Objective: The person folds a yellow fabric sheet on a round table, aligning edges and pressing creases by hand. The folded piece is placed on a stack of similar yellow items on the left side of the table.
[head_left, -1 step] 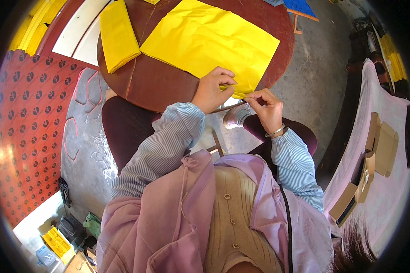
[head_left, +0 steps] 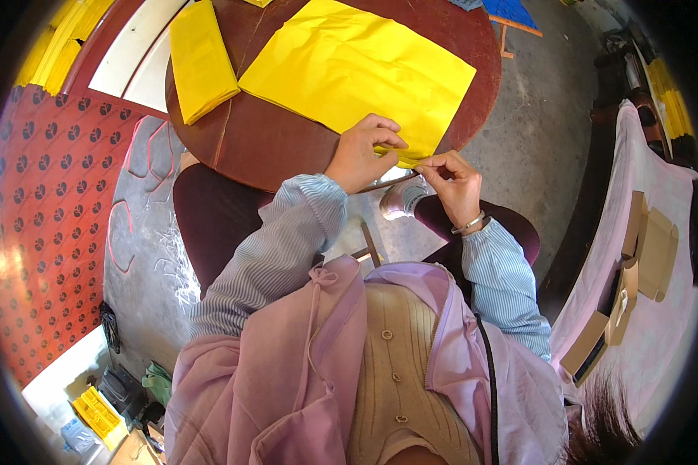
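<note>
left hand point(head_left: 362, 154) shifted slightly, curled at creased sheet point(head_left: 357, 66)

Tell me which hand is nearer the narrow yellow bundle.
Left. The left hand is right of the yellow bundle and lower in view, at the large yellow sheet; the right hand is farther right, at that sheet's near corner.

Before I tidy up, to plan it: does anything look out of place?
The large yellow sheet on the round table is creased rather than flat, and open cardboard packaging lies at odd angles on the pink cloth.
</note>
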The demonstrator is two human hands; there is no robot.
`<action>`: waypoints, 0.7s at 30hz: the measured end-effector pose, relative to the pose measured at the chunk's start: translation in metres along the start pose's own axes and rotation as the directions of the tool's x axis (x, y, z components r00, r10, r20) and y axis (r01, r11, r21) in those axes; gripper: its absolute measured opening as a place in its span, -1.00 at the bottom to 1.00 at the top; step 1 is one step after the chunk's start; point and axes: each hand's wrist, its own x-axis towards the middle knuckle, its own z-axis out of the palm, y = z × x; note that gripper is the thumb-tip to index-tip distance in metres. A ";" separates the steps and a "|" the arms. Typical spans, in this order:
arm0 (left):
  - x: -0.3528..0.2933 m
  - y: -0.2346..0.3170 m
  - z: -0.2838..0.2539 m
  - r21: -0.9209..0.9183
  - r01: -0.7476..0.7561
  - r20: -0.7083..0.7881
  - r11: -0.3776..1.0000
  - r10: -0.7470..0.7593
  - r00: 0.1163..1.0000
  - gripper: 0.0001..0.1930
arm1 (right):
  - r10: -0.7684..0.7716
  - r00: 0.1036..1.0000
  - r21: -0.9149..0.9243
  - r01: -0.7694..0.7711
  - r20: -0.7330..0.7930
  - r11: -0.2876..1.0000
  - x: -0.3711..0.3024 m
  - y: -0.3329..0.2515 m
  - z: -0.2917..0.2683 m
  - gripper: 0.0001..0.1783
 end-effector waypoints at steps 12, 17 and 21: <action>0.000 0.004 0.009 -0.011 0.084 -0.062 0.996 -0.085 0.994 -0.84 | 0.031 0.999 0.080 -0.030 -0.015 0.996 -0.002 0.001 0.001 -0.75; 0.001 0.003 0.008 -0.016 0.083 -0.065 0.996 -0.084 0.994 -0.84 | 0.011 1.000 0.046 -0.011 0.003 0.999 -0.005 0.003 -0.001 -0.74; 0.001 0.004 0.009 -0.036 0.112 -0.065 0.993 -0.114 0.991 -0.84 | -0.020 1.000 0.026 0.020 -0.011 0.999 -0.006 0.003 -0.002 -0.76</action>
